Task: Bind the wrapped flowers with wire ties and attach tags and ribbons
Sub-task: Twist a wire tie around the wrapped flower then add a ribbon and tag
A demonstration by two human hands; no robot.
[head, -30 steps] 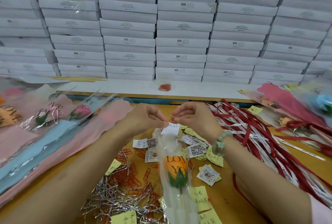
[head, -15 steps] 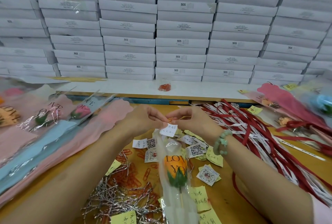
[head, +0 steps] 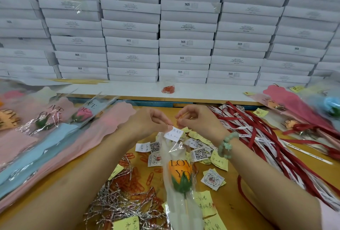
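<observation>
Head view: the wrapped flower [head: 181, 172], an orange rose in a clear sleeve, lies mid-table, stem toward the near edge and sleeve mouth toward the far edge, where both hands meet. The left hand [head: 147, 124] pinches the white tag [head: 173, 133] against the sleeve mouth, thumb and forefinger closed tight on it. The right hand [head: 198, 121] has curled fingers nipping a thin orange clip [head: 181, 116]; we can't tell if it has caught the film yet. The silver wire ties [head: 119, 207] sit heaped at the near edge left of the stem, and the red ribbons [head: 257, 137] are piled toward the right edge of the table [head: 230, 211]. On handling, we judge the sleeve light, slick and crinkly, the bloom soft and the stem thin. Best hold is the gathered film at the mouth or the stem, not the bloom. Tag paper is flimsy and likely tears if tugged.
</observation>
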